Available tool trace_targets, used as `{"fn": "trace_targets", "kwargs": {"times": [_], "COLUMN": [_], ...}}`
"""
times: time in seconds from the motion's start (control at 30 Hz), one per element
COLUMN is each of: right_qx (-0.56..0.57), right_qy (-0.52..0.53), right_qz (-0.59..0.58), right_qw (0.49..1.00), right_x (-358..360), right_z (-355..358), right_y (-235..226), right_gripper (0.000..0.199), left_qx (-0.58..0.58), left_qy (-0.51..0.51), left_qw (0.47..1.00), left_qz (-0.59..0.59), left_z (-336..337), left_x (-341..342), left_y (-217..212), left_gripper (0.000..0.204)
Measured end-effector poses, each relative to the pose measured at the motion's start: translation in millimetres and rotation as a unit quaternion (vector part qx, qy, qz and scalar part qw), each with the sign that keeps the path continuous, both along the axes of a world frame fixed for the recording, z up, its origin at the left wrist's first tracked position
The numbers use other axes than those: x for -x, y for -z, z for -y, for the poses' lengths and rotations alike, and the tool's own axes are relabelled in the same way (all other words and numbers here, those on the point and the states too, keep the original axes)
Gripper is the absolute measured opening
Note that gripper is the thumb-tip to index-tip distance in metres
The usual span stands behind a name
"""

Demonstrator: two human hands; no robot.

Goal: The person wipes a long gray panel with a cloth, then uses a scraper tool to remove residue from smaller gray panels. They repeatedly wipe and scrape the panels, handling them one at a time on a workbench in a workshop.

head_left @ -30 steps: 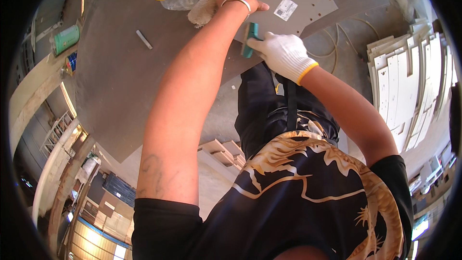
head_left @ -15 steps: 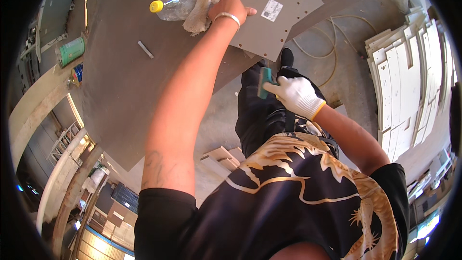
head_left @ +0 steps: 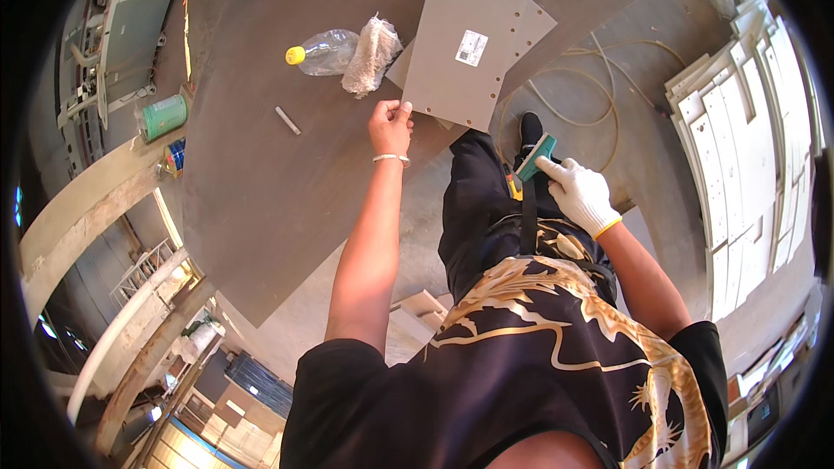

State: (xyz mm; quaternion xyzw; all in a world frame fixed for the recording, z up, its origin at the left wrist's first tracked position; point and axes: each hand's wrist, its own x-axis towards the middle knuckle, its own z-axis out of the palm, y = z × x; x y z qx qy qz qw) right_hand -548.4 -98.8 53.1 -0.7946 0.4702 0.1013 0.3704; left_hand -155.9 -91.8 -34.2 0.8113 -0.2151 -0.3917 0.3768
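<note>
A grey, flat rectangular panel [head_left: 469, 16] is laid lengthwise ahead-right of the nearer bare left hand's [head_left: 391, 128] fingers, pinch untellable; a broad teal scraper [head_left: 536, 158] is clasped by the white-gloved right hand [head_left: 580, 195].

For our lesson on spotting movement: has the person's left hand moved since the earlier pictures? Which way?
Yes: judged against the rag, the left hand has moved toward the picture's lower edge, to a corner of the grey board.

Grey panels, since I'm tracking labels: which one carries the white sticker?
The uppermost panel, sticker facing up; the panel jutting out beneath, mostly covered, shows none.
</note>
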Motion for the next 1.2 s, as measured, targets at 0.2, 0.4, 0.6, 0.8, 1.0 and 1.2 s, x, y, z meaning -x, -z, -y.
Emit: {"fn": "trace_targets", "kwargs": {"times": [0.2, 0.4, 0.6, 0.8, 1.0, 1.2], "right_qx": [0.019, 0.041, 0.188, 0.231, 0.204, 0.239], "right_qy": [-0.016, -0.069, -0.174, -0.339, -0.417, -0.486], "right_qz": [0.017, 0.106, 0.089, -0.024, -0.052, -0.016], "right_qw": [1.0, 0.991, 0.963, 0.912, 0.884, 0.841], "right_x": [-15.6, -53.1, -139.7, -197.7, -227.5, -261.1], "right_z": [17.6, 61.5, 147.6, 212.5, 232.3, 175.4], "right_y": [-16.7, -18.3, 2.1, 6.8, -6.5, -14.7], "right_gripper": [0.048, 0.05, 0.049, 0.053, 0.054, 0.043], "left_qx": [-0.018, -0.076, 0.156, -0.002, 0.036, 0.002], "left_qy": [-0.048, 0.008, 0.347, 0.398, 0.368, 0.407], "left_qw": [0.995, 0.947, 0.852, 0.822, 0.845, 0.851], "left_qz": [-0.089, 0.313, 0.361, 0.407, 0.387, 0.333], "left_z": [11.2, -10.3, -25.5, 21.5, 19.3, 20.6], "left_x": [-13.9, 31.4, 153.7, 171.7, 171.2, 170.5], "left_y": [-6.8, -17.3, -40.5, -14.8, -9.2, -12.4], "left_gripper": [0.021, 0.049, 0.059, 0.073, 0.069, 0.053]}}
